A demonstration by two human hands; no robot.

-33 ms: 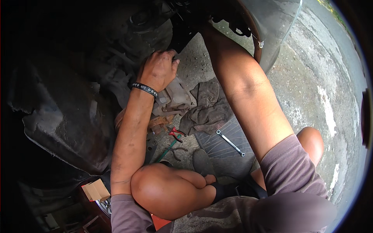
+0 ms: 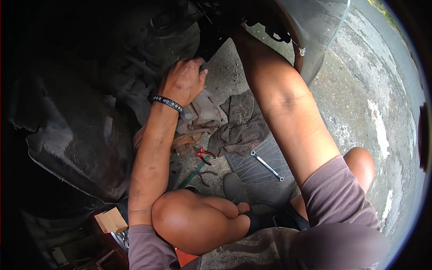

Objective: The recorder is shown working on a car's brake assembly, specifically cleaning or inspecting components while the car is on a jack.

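Bare left hand [image 2: 183, 82], upper centre, curled; right hand hidden; can't tell either's grip. Silver double-ended wrench [image 2: 267, 165], lower centre-right.

vehicle part [image 2: 208, 109]: matt | wrench [image 2: 267, 166]: glossy metal | rag [image 2: 242, 123]: rough cloth

Curls left hand [image 2: 183, 82] beside dark machinery [image 2: 141, 67] at eleven o'clock; extends right forearm [image 2: 266, 72] into darkness at twelve; has double-ended wrench [image 2: 267, 166] on grey mat [image 2: 265, 191] at four, red-handled pliers [image 2: 208, 152] at seven.
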